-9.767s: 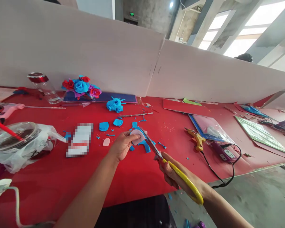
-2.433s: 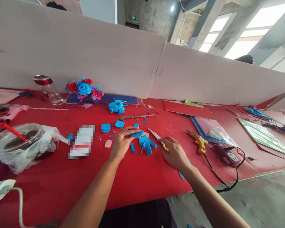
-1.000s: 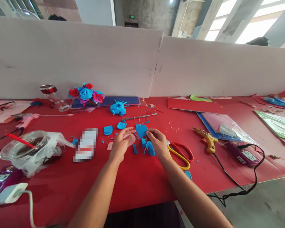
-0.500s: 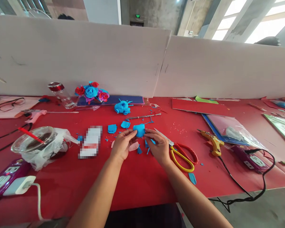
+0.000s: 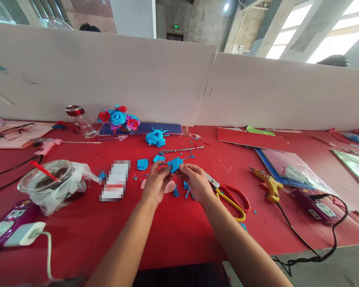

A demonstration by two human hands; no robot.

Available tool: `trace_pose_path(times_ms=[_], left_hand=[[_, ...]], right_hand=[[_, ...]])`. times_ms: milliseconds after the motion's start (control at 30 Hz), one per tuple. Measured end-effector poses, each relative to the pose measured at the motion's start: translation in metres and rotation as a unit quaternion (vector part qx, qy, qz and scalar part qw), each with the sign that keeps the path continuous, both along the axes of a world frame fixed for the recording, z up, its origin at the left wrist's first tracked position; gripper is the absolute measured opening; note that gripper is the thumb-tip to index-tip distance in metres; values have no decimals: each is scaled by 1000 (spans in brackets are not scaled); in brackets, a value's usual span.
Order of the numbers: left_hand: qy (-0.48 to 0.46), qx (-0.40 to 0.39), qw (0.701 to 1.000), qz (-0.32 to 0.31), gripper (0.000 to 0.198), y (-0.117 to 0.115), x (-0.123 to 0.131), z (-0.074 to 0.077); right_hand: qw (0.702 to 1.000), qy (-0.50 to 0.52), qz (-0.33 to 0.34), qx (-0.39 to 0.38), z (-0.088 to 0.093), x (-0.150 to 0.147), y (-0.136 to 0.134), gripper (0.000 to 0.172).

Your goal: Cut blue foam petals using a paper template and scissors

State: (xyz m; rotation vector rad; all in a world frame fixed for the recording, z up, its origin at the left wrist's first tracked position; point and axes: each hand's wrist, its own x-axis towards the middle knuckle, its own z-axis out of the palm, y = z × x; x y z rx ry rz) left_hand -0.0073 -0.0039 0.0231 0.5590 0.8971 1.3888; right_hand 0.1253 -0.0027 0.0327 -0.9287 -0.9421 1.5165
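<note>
Between my two hands a blue crepe paper petal (image 5: 175,164) is held above the red table (image 5: 164,239). My left hand (image 5: 156,181) pinches its left edge, and my right hand (image 5: 196,180) pinches the right edge. Behind them lie two more blue paper pieces, one squarish (image 5: 143,164) and one partly hidden (image 5: 159,158). Pink paper pieces (image 5: 169,186) and blue scraps (image 5: 176,192) rest below the hands. Scissors (image 5: 231,198) with red and yellow handles lie beside my right hand. Farther back sits a bunch of blue paper flowers (image 5: 155,137).
A paper bouquet (image 5: 119,118) and a glass bottle (image 5: 81,121) stand near the white partition (image 5: 107,75). On the left are a bagged cup (image 5: 44,179), a pink glue gun (image 5: 48,146) and a power strip (image 5: 14,219). On the right lie a yellow glue gun (image 5: 269,185) and another power strip (image 5: 318,207).
The blue petal looked smooth and rounded before; now its top edge is uneven and it appears folded or stretched. My right hand has turned slightly. The view has tilted up a little.
</note>
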Motion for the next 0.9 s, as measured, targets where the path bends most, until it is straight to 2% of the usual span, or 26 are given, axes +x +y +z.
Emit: trace_pose_path(times_ms=[100,233,367,500,600,733,900], left_hand=[[-6,6,1000,7,45,-1,2,0],[0,12,1000,-8,38,-3,6,1],[2,19,999,-36,28,-5,10,1],[12,8,999,-50,26,-6,13,-3],[69,2,997,-21,22,-7,15,-7],[137,55,989,16,19,-8,17,-8],[47,39,998,-5,19,-9,18,-1]], right_hand=[[996,-50,-31,63,-6,-5,-1,18],[987,-104,-70,104,-12,-6,-5,16],[974,-142,-91,149,-13,-4,-9,12],[951,-208,-111,198,-11,-1,-13,9],[924,-271,-142,231,-9,1,-14,8],[898,-319,-147,266,-8,2,-14,12],[901,-309,-157,262,-11,5,-12,5]])
